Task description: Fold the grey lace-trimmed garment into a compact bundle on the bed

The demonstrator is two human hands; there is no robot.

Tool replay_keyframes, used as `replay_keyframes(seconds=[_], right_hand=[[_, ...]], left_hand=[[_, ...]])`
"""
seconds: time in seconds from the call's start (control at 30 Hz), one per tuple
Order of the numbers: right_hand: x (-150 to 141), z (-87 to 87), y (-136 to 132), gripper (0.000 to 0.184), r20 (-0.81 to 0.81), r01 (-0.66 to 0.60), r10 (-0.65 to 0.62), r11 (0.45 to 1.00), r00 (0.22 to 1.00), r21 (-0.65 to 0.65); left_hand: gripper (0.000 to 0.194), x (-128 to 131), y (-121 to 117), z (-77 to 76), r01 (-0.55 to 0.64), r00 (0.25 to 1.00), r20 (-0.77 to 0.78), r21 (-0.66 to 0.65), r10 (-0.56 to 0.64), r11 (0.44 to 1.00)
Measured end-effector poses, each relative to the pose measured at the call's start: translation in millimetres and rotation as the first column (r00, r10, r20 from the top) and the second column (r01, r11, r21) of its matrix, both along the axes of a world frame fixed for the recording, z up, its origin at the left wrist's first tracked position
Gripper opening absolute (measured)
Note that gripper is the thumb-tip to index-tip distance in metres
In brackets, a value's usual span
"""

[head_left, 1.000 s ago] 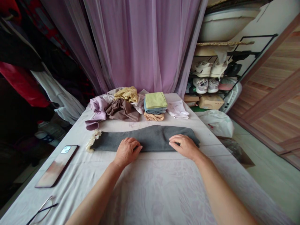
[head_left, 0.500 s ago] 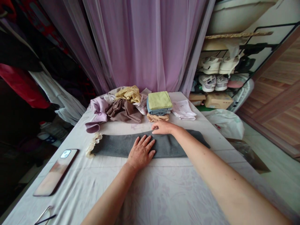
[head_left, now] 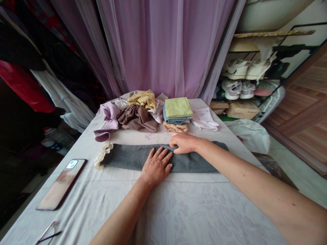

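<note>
Dark grey pants (head_left: 127, 157) lie folded into a long strip across the white patterned cloth, with a gathered cream waistband (head_left: 104, 154) at the left end. My left hand (head_left: 157, 167) presses flat on the middle of the strip, fingers spread and pointing away from me. Just right of it, my right hand (head_left: 186, 143) has curled fingers closed on the far edge of the pants, where the fabric is slightly raised. Its fingertips are partly hidden. Behind the right hand stands a folded stack of clothes with a lime green piece (head_left: 178, 107) on top.
A heap of loose clothes with a brown garment (head_left: 138, 119) sits at the back left. A folded white printed cloth (head_left: 204, 119) lies right of the stack. A phone (head_left: 62, 183) and glasses (head_left: 48, 234) rest at the left edge. Shoes (head_left: 236, 69) fill a rack at right.
My right hand has closed its fingers on the far edge of the pants, where the fabric now bunches a little. My left hand stays flat. The view has shifted slightly.
</note>
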State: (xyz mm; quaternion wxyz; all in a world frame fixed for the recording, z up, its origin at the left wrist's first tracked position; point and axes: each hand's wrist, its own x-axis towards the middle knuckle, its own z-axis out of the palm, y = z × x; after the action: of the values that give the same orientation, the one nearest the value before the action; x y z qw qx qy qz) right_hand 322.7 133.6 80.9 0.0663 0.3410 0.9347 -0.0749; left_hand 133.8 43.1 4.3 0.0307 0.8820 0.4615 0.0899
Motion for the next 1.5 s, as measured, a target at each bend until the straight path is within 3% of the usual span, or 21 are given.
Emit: replay_keyframes(seconds=[0.3, 0.47, 0.57, 0.7, 0.87, 1.03, 1.17, 1.27, 1.37, 1.5], right_hand=[[-28.4, 19.4, -10.8, 0.032, 0.303, 0.043, -0.068, 0.995, 0.950, 0.089], [-32.7, 22.5, 0.9, 0.031, 0.354, 0.016, -0.002, 0.999, 0.935, -0.037], [-25.7, 19.3, 7.3, 0.032, 0.340, -0.008, 0.022, 0.999, 0.940, -0.042], [-18.2, 6.6, 14.0, 0.043, 0.263, -0.017, -0.019, 0.991, 0.965, 0.133], [-8.9, -31.7, 20.5, 0.040, 0.006, 0.219, -0.223, 0.962, 0.975, 0.166], [-5.8, -65.7, 17.9, 0.025, -0.324, 0.445, -0.386, 0.886, 0.864, 0.131], [-8.0, -61.8, 23.4, 0.029, -0.363, 0.535, -0.478, 0.842, 0.800, 0.071], [-10.3, -49.3, 31.0, 0.040, -0.270, 0.537, -0.511, 0.843, 0.816, 0.027], [-15.0, -46.1, 33.7, 0.044, -0.175, 0.545, -0.527, 0.834, 0.832, 0.083], [-22.3, -57.5, 31.4, 0.043, -0.209, 0.607, -0.573, 0.773, 0.793, 0.186]], left_hand=[[0.049, 0.7, -2.0, 0.1, 0.011, 1.000, -0.001, -0.009, -0.011, 1.000], [0.049, 0.5, -4.7, 0.2, 0.009, 1.000, 0.022, -0.018, -0.009, 1.000], [0.048, 0.3, -5.0, -0.5, 0.006, 0.999, 0.034, -0.011, -0.006, 1.000], [0.048, 0.2, -5.4, -2.1, 0.003, 0.999, 0.042, 0.010, -0.003, 1.000], [0.048, 0.0, -7.5, -0.1, -0.011, 0.999, 0.040, -0.012, 0.012, 1.000], [0.049, 0.1, -7.9, 1.1, -0.014, 1.000, 0.022, -0.015, 0.014, 1.000], [0.049, -0.2, -7.2, 0.4, -0.016, 1.000, 0.011, -0.024, 0.016, 1.000], [0.049, -0.6, -7.0, 0.6, -0.006, 1.000, 0.017, -0.030, 0.006, 1.000], [0.050, -0.6, -7.0, 0.4, 0.000, 1.000, 0.020, -0.022, 0.000, 1.000], [0.050, -0.4, -6.8, -1.5, -0.001, 1.000, 0.022, -0.007, 0.001, 1.000]])
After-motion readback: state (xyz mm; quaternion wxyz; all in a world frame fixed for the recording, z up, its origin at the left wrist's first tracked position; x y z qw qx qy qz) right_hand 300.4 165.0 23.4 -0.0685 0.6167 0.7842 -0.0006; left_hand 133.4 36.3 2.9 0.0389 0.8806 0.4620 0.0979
